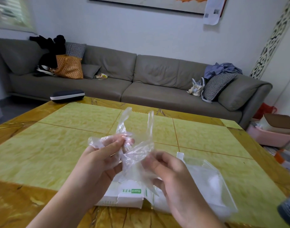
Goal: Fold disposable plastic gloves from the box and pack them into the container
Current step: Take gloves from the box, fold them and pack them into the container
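A clear, crumpled disposable plastic glove [135, 150] hangs in the air between both hands, two of its fingers pointing up. My left hand [99, 160] pinches its left side, fingers closed on the film. My right hand [170, 171] grips its right side, slightly blurred. Below them a white glove box [124, 194] with green lettering lies on the table, partly hidden by my hands. To its right sits a clear plastic container [211, 180] with its lid open and something whitish inside.
The yellow-green stone table [58, 145] has brown borders. A dark oblong case [67, 95] lies at its far left corner. A dark object [289, 209] shows at the right edge. A grey sofa [141, 76] stands behind, and a pink bin [271, 135] on the floor to the right.
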A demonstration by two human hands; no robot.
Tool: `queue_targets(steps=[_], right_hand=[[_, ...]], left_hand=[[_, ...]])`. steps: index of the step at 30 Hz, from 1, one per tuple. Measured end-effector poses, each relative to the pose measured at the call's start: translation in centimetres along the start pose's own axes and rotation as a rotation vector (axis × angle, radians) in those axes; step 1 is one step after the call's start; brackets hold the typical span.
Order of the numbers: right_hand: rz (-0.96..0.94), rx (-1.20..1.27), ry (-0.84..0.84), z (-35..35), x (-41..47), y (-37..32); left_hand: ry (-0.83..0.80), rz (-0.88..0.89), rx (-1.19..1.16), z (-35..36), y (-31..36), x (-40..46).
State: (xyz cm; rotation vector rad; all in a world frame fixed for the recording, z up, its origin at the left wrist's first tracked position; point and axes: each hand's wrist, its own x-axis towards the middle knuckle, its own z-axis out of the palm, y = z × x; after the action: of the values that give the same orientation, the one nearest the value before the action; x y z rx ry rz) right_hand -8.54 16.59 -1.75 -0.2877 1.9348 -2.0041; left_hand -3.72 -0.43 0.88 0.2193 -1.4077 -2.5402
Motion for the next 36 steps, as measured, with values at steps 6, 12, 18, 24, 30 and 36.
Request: queue_targets(steps=[6,12,18,24,30,36], right_hand=[[-0.167,0.061,0.205,-1.7,0.0,-1.6],[-0.230,-0.026,0.224,-3.0,0.3,-1.1],[-0.225,0.087,0.241,-4.2,0.7,-1.8],[-0.148,0.018,0.242,-5.0,1.0,-1.8],[-0.206,0.073,0.357,-5.5,1.4,-1.6],[-0.265,0.035,0.320,-6.0,1.5,-1.4]], left_hand=[[0.081,-0.052,0.085,-1.5,0.3,0.7],[-0.084,-0.277,0.354,-0.9,-0.2,-0.1],[-0.142,-0.198,0.604,-1.7,-0.5,0.1],[-0.172,-0.099,0.752,-1.2,-0.5,-0.1],[-0.114,-0.139,0.727,-1.6,-0.5,0.5],[-0.128,-0.258,0.647,-2.4,0.2,0.9]])
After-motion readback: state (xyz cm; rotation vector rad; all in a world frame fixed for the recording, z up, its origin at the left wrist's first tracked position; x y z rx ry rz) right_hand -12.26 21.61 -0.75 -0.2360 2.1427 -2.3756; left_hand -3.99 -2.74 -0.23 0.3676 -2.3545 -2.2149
